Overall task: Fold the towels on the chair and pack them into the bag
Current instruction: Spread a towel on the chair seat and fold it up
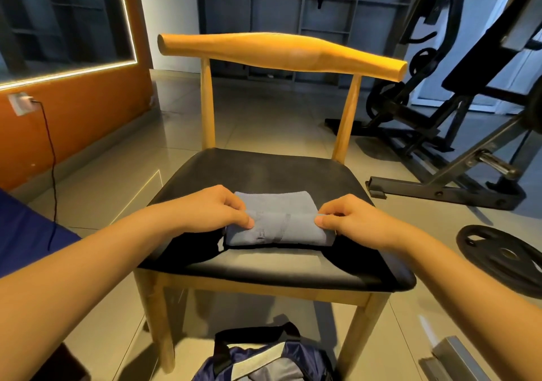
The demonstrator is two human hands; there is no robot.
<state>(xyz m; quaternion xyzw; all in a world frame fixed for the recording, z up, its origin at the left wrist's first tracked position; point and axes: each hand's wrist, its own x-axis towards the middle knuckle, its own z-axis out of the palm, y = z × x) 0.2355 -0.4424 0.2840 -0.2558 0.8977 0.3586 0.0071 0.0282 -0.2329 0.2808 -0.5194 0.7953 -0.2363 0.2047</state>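
A grey-blue towel (278, 222) lies folded into a small rectangle on the black seat of a wooden chair (264, 169). My left hand (217, 207) pinches the towel's left end at the upper fold. At the right end my right hand (349, 216) pinches the same fold, thumb on top. A dark cloth (346, 256) lies spread under the towel on the seat's front. On the floor below the seat's front edge stands a navy and grey bag (264, 360), partly cut off by the frame.
A weight plate (504, 256) lies on the tiled floor to the right. Gym machine frames (457, 151) stand behind it. An orange wall (82, 122) with a socket and hanging cable is at left. A metal block (457, 357) sits at bottom right.
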